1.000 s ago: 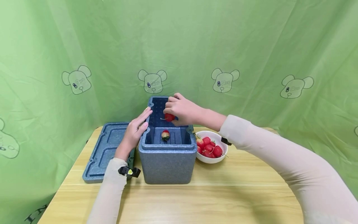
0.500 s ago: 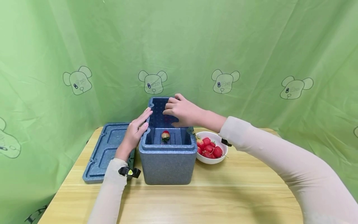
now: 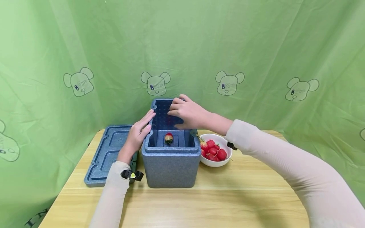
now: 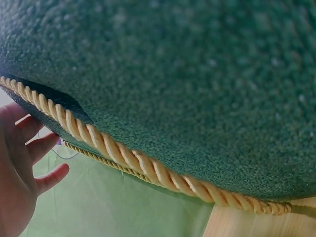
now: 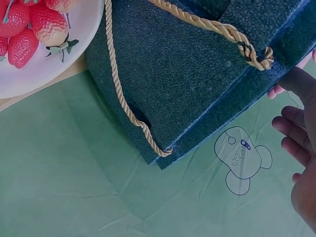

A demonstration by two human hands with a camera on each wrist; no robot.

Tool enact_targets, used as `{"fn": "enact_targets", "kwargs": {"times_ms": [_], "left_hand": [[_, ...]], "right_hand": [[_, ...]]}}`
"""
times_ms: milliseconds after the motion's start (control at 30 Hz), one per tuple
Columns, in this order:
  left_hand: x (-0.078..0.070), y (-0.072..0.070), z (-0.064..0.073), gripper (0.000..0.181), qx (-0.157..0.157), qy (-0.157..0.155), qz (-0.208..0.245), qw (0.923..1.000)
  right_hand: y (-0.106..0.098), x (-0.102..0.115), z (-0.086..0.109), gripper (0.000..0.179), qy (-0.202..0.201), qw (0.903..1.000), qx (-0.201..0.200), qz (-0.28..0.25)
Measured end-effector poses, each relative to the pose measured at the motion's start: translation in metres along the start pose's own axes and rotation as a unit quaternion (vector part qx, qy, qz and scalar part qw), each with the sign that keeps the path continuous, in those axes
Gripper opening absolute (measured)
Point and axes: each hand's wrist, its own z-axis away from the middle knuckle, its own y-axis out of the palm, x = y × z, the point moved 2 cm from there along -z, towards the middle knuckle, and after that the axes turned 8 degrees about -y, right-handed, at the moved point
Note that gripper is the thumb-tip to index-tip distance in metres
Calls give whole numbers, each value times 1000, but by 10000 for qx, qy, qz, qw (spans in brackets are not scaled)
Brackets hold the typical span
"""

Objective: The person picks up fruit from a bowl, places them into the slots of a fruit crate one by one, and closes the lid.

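A grey-blue foam box [image 3: 171, 171] stands lidless on the table. My left hand [image 3: 136, 136] rests straight fingers along its left rim; in the left wrist view those fingers [image 4: 44, 147] reach the box wall beside a twisted gold rope [image 4: 133, 160]. Over the box's right side, my right hand [image 3: 189, 113] hangs with fingers parted and bent a little, holding nothing. One red-and-pale strawberry [image 3: 169, 138] lies on the box floor. A dim reddish patch shows deeper inside, below the right fingers. The right hand [image 5: 303, 133] also shows at the right wrist view's edge, by the rim.
A white bowl [image 3: 214, 163] of several red strawberries [image 3: 211, 148] stands right of the box. The box's lid [image 3: 109, 158] lies on the wooden table [image 3: 222, 202] to the left. Green cloth [image 3: 194, 47] printed with bear heads surrounds the table.
A second ago my right hand held a red strawberry with a thin stem over the box; the fingers have since let it go and spread. The left hand has stayed on the rim.
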Motion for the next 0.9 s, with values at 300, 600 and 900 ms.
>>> {"fn": "enact_targets", "kwargs": {"times_ms": [300,600,900], "left_hand": [[0,0,-1,52,-20,51,18,10000],[-1,0,-1,52,-79,115,52,9999],[-3,0,0,52,-80,106,102,9999]], "right_hand": [[-3,-6,11,48,200,9991,-328,-161],[-3,-17,36,47,551,9937,-846,-476],[-2,-31,69,48,1170,9802,-1392,-788]]}}
